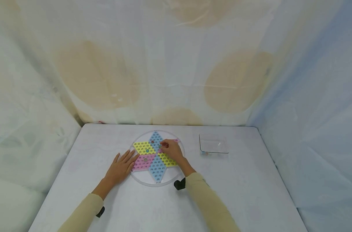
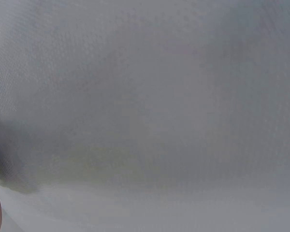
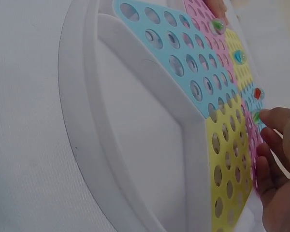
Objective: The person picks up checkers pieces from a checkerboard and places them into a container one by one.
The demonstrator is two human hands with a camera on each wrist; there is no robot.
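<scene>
A round white Chinese checkers board [image 1: 148,184] lies on the table, its star of blue, yellow and pink points full of holes. At the upper blue point, my right hand [image 1: 173,150] pinches a green marble [image 3: 256,117] with its fingertips, close to the holes. A red marble [image 3: 258,93] sits just beyond it. On the yellow point is a blue marble [image 3: 239,57], and another green marble [image 3: 217,26] is on the left pink point. My left hand [image 1: 119,169], fingers spread straight, rests on the board's left edge. Mostly blurred pale cloth fills the left wrist view.
A clear plastic box [image 1: 215,152] stands to the right of the board, with small coloured things low at its near left corner. White cloth covers the table [image 1: 245,187]. Patterned sheets [image 1: 170,61] hang behind it and on both sides.
</scene>
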